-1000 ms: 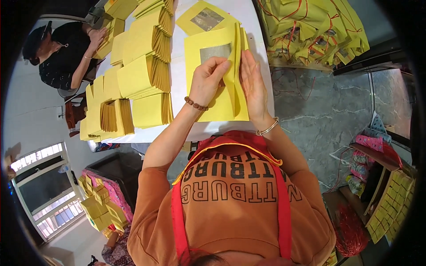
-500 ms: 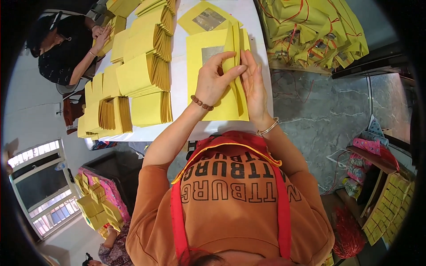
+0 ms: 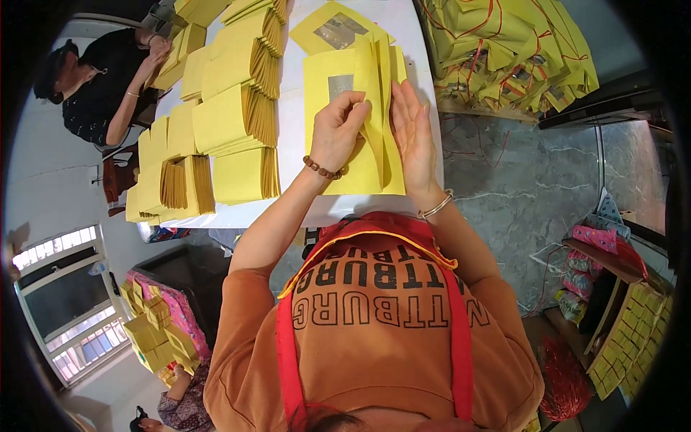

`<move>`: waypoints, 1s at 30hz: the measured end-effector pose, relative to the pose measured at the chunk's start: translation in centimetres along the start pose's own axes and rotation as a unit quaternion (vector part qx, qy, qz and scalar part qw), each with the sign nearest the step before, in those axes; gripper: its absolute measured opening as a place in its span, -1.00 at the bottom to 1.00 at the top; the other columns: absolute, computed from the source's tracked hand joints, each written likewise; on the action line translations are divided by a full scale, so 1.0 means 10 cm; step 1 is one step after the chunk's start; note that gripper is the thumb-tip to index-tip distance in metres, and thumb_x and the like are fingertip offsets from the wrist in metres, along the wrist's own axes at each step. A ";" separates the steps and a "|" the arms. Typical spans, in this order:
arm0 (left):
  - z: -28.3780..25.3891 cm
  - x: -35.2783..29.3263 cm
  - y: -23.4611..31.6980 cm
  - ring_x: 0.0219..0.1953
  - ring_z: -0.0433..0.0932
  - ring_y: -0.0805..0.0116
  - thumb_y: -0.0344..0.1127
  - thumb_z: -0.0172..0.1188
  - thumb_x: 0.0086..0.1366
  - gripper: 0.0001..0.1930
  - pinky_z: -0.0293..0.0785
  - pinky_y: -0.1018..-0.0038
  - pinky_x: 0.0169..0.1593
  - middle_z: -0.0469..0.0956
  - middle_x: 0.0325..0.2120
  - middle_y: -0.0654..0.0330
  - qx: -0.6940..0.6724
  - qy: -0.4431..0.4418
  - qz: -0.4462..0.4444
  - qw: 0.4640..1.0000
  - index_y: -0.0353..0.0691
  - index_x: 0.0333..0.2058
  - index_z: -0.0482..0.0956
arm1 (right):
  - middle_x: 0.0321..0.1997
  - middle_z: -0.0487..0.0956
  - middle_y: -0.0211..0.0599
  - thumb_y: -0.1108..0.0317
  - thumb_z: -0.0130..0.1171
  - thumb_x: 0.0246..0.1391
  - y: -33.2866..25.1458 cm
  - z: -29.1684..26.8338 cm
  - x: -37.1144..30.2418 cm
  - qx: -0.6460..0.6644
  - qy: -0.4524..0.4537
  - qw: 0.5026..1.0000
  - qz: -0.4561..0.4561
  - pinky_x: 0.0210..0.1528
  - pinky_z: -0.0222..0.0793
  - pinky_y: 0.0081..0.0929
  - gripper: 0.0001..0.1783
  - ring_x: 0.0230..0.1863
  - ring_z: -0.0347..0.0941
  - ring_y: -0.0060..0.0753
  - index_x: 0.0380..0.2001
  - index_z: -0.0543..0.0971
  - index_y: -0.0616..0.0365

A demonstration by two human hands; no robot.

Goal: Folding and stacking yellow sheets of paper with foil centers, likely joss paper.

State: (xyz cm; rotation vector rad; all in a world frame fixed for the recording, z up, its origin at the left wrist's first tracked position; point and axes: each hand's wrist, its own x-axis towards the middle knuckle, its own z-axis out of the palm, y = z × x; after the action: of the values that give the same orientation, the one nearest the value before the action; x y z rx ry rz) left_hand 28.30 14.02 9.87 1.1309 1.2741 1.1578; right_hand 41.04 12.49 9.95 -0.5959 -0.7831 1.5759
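Note:
A stack of yellow paper sheets [image 3: 324, 70] lies before me at the table's near right edge, its top sheet showing a silver-grey rectangle [image 3: 341, 85]. The right part of the paper stands up in a raised fold [image 3: 387, 155]. My left hand [image 3: 337, 135] is closed in a pinch at the left edge of this fold; its fingertips are partly hidden. On the other side, my right hand [image 3: 415, 147] stands on edge with fingers stretched, its palm turned to the paper's right edge. Another yellow sheet [image 3: 306, 32] with a silver rectangle lies turned behind the stack.
Bundles of folded yellow paper [image 3: 234, 111] line the white table [image 3: 291, 137] on the left. A co-worker [image 3: 104, 93] handles paper at the far left. Tied yellow paper bundles [image 3: 504, 50] are piled at the far right. Grey floor [image 3: 504, 187] lies right of the table.
My left hand has drawn back left, its thumb and fingers closing at the fold's edge. My right hand has barely moved. The co-worker's hands have come closer together.

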 end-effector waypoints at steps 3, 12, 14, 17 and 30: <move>-0.01 0.01 -0.02 -0.57 0.33 0.69 -0.35 0.08 0.24 -0.85 0.29 0.70 -0.52 0.42 -0.59 0.40 -0.008 0.004 0.010 1.000 -0.31 -0.28 0.50 | 0.38 -0.15 -0.02 -0.14 -0.48 0.25 0.00 0.00 0.00 -0.004 -0.001 1.000 -0.002 0.37 -0.38 -0.37 -0.23 0.41 -0.28 -0.22 0.30 -0.19 0.23; -0.02 0.02 0.12 -0.45 0.43 0.60 -0.48 0.05 0.23 -0.89 0.38 0.64 -0.37 0.49 -0.42 0.30 0.030 -0.016 -0.058 0.998 -0.31 -0.25 0.45 | 0.39 -0.15 -0.02 -0.14 -0.48 0.25 0.01 -0.02 0.01 -0.009 0.000 1.000 0.003 0.38 -0.38 -0.37 -0.24 0.41 -0.28 -0.22 0.30 -0.17 0.22; 0.00 0.02 0.05 -0.49 0.42 0.60 -0.49 0.05 0.22 -0.85 0.38 0.65 -0.40 0.49 -0.46 0.32 0.010 0.012 0.000 1.000 -0.29 -0.21 0.46 | 0.39 -0.16 -0.02 -0.14 -0.48 0.25 0.03 -0.02 0.01 -0.014 -0.001 1.000 0.002 0.38 -0.38 -0.38 -0.23 0.41 -0.29 -0.23 0.30 -0.17 0.22; 0.12 0.00 0.09 -0.54 0.38 0.63 -0.50 0.04 0.20 -0.77 0.34 0.68 -0.44 0.46 -0.51 0.36 -0.027 0.059 0.072 0.995 -0.25 -0.15 0.48 | 0.39 -0.16 -0.02 -0.15 -0.48 0.25 0.03 -0.02 0.01 -0.025 -0.002 1.000 0.002 0.38 -0.38 -0.38 -0.23 0.41 -0.29 -0.24 0.30 -0.17 0.23; 0.07 0.02 0.11 -0.48 0.28 0.67 -0.27 0.29 0.11 -0.60 0.22 0.71 -0.43 0.44 -0.48 0.38 0.190 -0.018 0.073 0.979 -0.31 -0.09 0.50 | 0.38 -0.15 -0.02 -0.16 -0.48 0.25 -0.02 -0.01 -0.01 -0.026 -0.003 1.000 0.001 0.36 -0.34 -0.37 -0.21 0.40 -0.25 -0.24 0.29 -0.19 0.26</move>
State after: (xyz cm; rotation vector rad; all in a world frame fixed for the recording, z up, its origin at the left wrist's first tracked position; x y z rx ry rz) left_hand 29.03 14.38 10.89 1.5410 1.4417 1.0164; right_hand 41.25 12.46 10.01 -0.6298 -0.8318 1.5636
